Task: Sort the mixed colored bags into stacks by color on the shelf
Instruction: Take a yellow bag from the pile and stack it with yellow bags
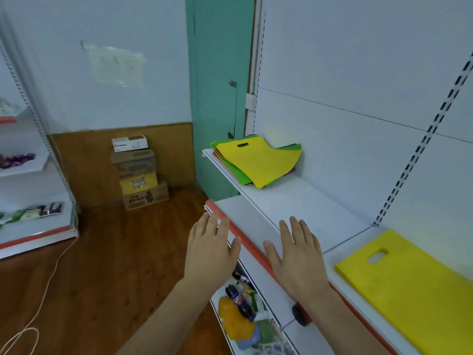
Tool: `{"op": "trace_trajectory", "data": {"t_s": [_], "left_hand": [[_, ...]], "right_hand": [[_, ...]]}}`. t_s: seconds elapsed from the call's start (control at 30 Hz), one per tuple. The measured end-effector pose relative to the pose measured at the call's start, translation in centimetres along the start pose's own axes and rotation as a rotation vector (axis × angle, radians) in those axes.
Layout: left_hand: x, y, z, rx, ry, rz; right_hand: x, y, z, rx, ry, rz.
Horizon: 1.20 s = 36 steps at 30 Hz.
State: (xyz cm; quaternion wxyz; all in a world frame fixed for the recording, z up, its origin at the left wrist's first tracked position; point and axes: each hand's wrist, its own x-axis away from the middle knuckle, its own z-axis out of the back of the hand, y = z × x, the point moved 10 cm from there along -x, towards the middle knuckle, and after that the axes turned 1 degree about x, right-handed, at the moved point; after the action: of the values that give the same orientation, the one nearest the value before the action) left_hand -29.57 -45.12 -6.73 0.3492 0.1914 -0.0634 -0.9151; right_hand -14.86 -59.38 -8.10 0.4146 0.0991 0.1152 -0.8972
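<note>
A mixed pile of flat bags (258, 162) lies at the far left end of the white shelf (302, 201); a yellow bag is on top, with green, red, purple and blue edges showing beneath. A single yellow bag (409, 285) lies flat on the shelf at the right. My left hand (211, 249) hovers with straight fingers in front of the shelf's red front edge and holds nothing. My right hand (298, 257) is spread flat over that edge, empty, between the pile and the single bag.
Below the shelf, a lower shelf holds bottles and snack packs (243, 311). Cardboard boxes (139, 172) are stacked on the wooden floor against the wall. Another shelf unit (33, 216) stands at the left. A cord (46, 290) trails over the floor.
</note>
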Motion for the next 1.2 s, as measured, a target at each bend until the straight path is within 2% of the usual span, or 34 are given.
{"op": "trace_trajectory", "data": {"t_s": [0.13,0.27,0.6,0.93,1.1,1.2], "left_hand": [[-5.8,-2.1,-2.4,0.016,-0.022,-0.067],[-14.1,-4.1,-5.2,0.018,-0.033,-0.12],[-32.0,-5.4,-8.6,-0.038,-0.072,-0.26],[-44.6,-6.3,-13.9,-0.01,-0.119,-0.431],[-46.4,-5.3,-15.2,-0.047,-0.125,-0.659],[-45.8,-5.3,-16.8,-0.089,-0.164,-0.724]], "right_hand": [[-5.6,-0.6,-2.5,0.028,-0.002,-0.067],[-12.8,-1.1,-4.2,-0.012,0.073,-0.113],[-27.8,-0.8,-7.0,-0.008,0.103,-0.221],[-35.0,0.2,-10.5,0.162,0.049,-0.444],[-34.8,0.7,-12.0,0.224,-0.058,-0.668],[-33.3,0.5,-12.2,0.252,-0.064,-0.762]]}}
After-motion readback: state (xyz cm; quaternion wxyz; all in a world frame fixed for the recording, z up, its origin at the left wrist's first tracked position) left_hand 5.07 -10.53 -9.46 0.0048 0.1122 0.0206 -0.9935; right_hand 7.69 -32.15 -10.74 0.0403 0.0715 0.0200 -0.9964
